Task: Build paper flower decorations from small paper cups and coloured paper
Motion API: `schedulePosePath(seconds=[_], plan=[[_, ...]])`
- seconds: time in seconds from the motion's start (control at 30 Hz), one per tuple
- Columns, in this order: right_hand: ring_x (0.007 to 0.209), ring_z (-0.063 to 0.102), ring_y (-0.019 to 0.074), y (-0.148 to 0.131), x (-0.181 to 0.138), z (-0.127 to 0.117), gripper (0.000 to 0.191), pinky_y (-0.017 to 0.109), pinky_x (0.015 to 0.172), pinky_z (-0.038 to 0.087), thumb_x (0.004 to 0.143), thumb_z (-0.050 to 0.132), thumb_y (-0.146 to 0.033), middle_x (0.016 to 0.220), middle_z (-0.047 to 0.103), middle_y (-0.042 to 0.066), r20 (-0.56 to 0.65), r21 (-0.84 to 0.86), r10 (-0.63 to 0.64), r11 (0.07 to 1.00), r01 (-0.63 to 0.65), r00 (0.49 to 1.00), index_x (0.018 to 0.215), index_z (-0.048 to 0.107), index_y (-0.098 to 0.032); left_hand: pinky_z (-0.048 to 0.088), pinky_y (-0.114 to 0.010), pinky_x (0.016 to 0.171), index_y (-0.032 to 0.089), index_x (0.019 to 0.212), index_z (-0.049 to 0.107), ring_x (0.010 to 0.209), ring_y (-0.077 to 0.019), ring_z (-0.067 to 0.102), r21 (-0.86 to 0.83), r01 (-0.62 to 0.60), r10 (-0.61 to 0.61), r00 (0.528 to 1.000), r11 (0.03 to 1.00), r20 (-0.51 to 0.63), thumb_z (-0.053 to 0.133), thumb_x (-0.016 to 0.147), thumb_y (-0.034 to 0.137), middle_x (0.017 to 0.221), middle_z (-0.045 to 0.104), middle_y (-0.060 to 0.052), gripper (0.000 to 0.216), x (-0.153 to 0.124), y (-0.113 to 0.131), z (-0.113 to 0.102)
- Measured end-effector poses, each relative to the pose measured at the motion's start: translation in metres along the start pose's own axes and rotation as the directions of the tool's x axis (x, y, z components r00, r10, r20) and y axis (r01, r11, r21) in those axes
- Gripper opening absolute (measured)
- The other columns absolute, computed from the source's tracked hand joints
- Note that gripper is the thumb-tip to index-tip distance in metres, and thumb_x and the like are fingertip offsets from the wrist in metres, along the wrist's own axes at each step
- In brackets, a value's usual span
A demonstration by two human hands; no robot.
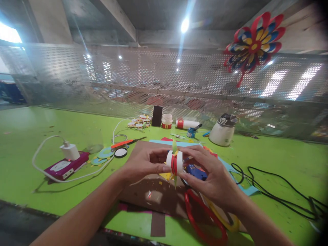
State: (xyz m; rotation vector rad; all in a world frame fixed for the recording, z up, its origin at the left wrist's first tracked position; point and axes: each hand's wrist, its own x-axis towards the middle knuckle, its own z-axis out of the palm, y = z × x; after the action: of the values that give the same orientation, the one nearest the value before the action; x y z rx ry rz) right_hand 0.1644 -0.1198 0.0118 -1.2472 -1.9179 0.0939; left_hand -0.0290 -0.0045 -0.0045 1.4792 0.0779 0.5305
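Both my hands meet above a brown cardboard sheet on the green table. Between them is a small paper wheel of white, red and green strips. My left hand pinches its left side with fingers closed. My right hand pinches its right side, fingers curled round it. A green strip sticks out above and below the wheel.
Red and yellow paper rings lie below my right hand, a blue glue gun behind it. A pink device with a white charger sits left. Black cables run right. A white pot, jars and a paper flower stand behind.
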Motion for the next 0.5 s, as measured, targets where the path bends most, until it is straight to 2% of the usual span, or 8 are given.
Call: schedulePosePath(seconds=[0.3,0.5], plan=[[0.105,0.062,0.0228,0.0031,-0.0008,0.0008,0.048,0.044,0.089,0.056,0.084,0.066,-0.025,0.123,0.057,0.008,-0.005,0.053,0.008,0.999,-0.008,1.000,0.130,0.053,-0.028,0.045,-0.031,0.092,0.027,0.126,0.062,0.105,-0.0165,0.063,0.015,0.000,0.000,1.000,1.000,-0.013,0.075,0.078,0.019,0.119,0.068,-0.008,0.051,-0.0006,-0.0002,-0.0015],[0.111,0.060,0.0242,0.0035,-0.0024,0.0010,0.049,0.047,0.094,0.054,0.085,0.066,-0.025,0.125,0.056,0.007,-0.010,0.051,0.003,0.999,-0.002,1.000,0.131,0.052,-0.030,0.045,-0.032,0.093,0.027,0.125,0.062,0.106,-0.0181,0.063,0.009,-0.011,0.011,1.000,1.000,-0.018,0.075,0.077,0.018,0.121,0.068,-0.008,0.051,0.0006,0.0009,0.0003]])
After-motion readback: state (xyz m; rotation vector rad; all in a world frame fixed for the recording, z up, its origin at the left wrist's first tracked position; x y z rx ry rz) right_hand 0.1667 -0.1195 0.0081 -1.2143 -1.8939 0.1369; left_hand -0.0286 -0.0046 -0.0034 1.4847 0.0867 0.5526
